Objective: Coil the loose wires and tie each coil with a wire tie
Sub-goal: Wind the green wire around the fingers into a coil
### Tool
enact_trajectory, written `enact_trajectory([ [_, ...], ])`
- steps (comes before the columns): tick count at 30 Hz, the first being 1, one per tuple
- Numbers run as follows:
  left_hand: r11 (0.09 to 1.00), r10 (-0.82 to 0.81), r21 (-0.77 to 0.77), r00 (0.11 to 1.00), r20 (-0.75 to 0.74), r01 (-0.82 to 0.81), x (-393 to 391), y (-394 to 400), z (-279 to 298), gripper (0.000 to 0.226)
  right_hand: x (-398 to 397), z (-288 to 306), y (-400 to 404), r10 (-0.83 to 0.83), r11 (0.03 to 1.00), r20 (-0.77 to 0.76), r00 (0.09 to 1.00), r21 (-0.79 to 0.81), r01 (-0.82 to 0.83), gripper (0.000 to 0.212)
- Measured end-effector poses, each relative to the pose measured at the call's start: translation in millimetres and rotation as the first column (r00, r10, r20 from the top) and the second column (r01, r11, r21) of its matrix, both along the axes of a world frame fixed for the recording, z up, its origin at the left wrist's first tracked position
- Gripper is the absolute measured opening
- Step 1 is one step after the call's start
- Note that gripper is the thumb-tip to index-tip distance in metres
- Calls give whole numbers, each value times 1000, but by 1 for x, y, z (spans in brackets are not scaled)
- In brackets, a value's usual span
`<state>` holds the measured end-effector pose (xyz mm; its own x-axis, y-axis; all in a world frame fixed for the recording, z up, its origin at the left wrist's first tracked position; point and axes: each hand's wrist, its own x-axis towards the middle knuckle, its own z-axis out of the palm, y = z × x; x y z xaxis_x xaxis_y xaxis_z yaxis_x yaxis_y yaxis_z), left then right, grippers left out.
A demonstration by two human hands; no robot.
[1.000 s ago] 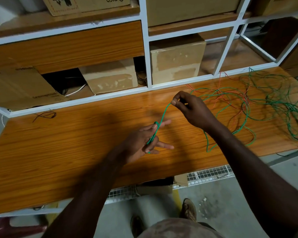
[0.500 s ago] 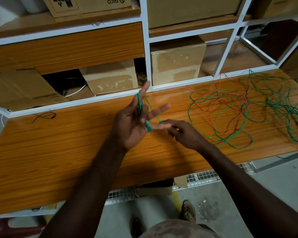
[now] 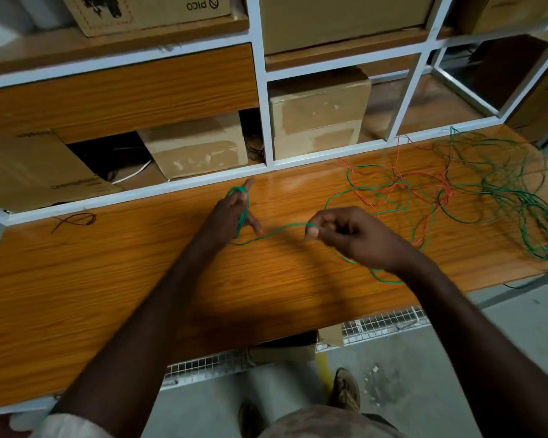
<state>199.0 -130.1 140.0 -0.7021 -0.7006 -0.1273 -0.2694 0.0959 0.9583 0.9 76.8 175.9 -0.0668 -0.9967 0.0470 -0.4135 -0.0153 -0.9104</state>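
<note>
green wire [image 3: 276, 231] loops round the spread left hand [image 3: 234, 213], pinched by the right hand [image 3: 345, 235].

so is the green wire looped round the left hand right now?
Yes, the green wire runs in loops around the left hand and trails across to the right hand, which pinches it.

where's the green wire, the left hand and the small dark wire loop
green wire [image 3: 276, 230], head view, slack span between the hands
left hand [image 3: 231, 211], head view, back of the hand
small dark wire loop [image 3: 76, 219], head view, its crossing
</note>
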Motion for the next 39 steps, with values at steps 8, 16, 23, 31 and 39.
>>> enact_trajectory([
  [8,943,-253,199,963,-92,267,7,60,-18,41,-31,10,-27,-319,930,-20,948,-200,309,19],
  [16,843,-325,393,930,-172,367,14,80,22,48,-41,-15,-49,-417,895,-95,904,-216,390,15],
  [23,767,-213,477,871,-443,430,16,91,31,52,-35,-33,-53,-366,928,-168,915,-137,346,13],
  [31,772,27,505,775,-632,385,-4,60,57,52,-7,-69,-33,-90,995,-176,980,33,97,20],
  [39,960,104,278,886,-453,30,-31,14,53,50,21,-42,-12,191,967,20,981,170,-192,30],
])
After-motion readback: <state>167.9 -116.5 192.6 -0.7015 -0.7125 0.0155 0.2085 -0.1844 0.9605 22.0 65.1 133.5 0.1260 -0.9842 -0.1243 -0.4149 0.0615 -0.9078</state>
